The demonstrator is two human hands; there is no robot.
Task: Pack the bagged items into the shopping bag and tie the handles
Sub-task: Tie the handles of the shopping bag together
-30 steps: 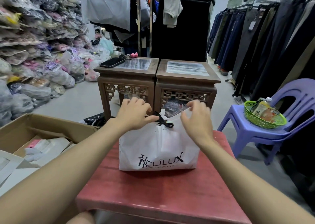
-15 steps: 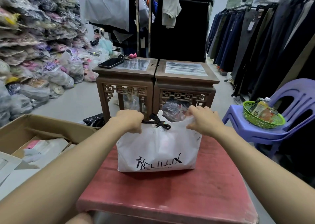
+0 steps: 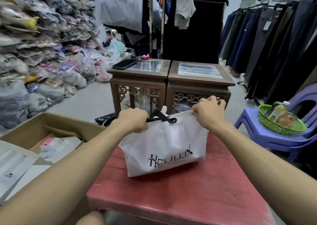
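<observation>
Standing on worktop (image 3: pixel 171 195): bag (image 3: pixel 164 149), long axis left-right, black handles (image 3: pixel 162 119) knotted mid-rim, nearer left hand (image 3: pixel 135 120) fisted on one; right hand (image 3: pixel 208 112) fingers pinching right corner.

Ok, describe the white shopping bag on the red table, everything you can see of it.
The white shopping bag with black HELILUX lettering looks like soft non-woven fabric. It stands upright on the red table, bulging slightly, its contents hidden. Its black cord handles are knotted at the top centre. The left hand is closed around the left top corner and cord; the right hand pinches the right top edge.
</observation>
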